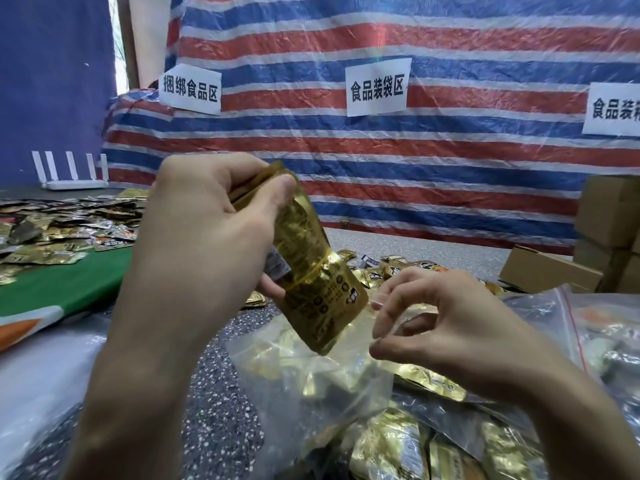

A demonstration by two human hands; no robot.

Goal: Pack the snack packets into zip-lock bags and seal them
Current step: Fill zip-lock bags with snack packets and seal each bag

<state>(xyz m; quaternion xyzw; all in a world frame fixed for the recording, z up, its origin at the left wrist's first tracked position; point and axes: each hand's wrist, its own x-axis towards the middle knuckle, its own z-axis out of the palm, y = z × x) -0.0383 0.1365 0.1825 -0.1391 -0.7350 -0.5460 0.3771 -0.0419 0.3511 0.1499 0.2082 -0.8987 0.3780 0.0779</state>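
Note:
My left hand [211,233] grips a bundle of gold snack packets [318,282] bound with a yellow rubber band, tilted with its lower end pointing down over the mouth of a clear zip-lock bag [304,372]. That bag lies on the speckled table and holds more gold packets. My right hand [443,323] pinches the bag's upper edge between thumb and fingers, holding the mouth apart, just right of the bundle.
Loose gold packets [62,233] are heaped on a green cloth [69,282] at left, and more lie behind the bundle. Filled zip-lock bags [588,341] sit at right. Cardboard boxes [561,271] stand at the far right. A striped tarp with paper signs hangs behind.

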